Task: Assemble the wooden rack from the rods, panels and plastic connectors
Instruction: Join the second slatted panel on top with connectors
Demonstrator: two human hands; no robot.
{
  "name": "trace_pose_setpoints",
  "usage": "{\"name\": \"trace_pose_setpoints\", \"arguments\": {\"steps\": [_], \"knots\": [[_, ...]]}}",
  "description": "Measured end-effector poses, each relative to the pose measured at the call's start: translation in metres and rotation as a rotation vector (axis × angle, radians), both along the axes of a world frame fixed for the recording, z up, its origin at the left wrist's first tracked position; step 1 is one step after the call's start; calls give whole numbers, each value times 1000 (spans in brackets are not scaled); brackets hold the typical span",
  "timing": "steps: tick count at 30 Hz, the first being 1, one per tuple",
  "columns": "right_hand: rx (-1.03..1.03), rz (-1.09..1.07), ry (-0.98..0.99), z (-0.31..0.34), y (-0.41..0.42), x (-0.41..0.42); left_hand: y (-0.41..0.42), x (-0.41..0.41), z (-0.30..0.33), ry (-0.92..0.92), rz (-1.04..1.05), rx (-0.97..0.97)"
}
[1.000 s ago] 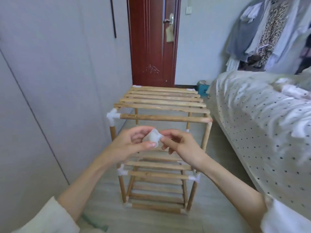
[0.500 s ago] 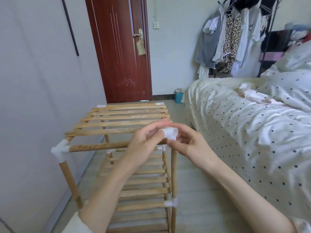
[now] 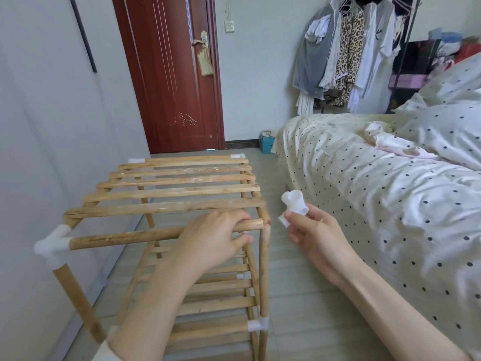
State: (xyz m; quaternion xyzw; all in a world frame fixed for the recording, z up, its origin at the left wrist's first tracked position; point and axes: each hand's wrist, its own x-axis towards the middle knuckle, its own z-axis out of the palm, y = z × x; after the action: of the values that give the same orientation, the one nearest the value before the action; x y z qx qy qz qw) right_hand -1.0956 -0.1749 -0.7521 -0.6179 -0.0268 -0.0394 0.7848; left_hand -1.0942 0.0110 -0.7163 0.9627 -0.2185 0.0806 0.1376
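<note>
Rack centre-left looks light, rigid; our left hand grips its front rod, right hand pinches a plastic connector.

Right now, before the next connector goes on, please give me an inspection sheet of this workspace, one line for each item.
Surface: grey tiled floor, rack stands on it.
Job's things: wooden rack upright, slatted tiers; near-left top corner has a white corner connector; near-right top corner bare, rod ends exposed.
Clutter: nothing seen on the floor near the rack.
Grippers: left hand grips the front top rod; right hand holds a loose white connector in its fingers.
Cables: nothing seen.
Surroundings: red door, dotted bed, hanging clothes, teal box.
</note>
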Motion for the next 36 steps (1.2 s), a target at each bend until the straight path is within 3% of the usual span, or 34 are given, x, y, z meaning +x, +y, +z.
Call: {"name": "trace_pose_setpoints", "arguments": {"steps": [9, 28, 36], "knots": [[166, 104, 150, -10, 15, 3, 2, -1, -4, -66, -9, 23], [-107, 64, -1, -6, 23, -15, -2, 2, -6, -38, -64, -7], [-329, -162, -111, -4, 16, -17, 1, 1, -3, -14, -71, -42]]}}
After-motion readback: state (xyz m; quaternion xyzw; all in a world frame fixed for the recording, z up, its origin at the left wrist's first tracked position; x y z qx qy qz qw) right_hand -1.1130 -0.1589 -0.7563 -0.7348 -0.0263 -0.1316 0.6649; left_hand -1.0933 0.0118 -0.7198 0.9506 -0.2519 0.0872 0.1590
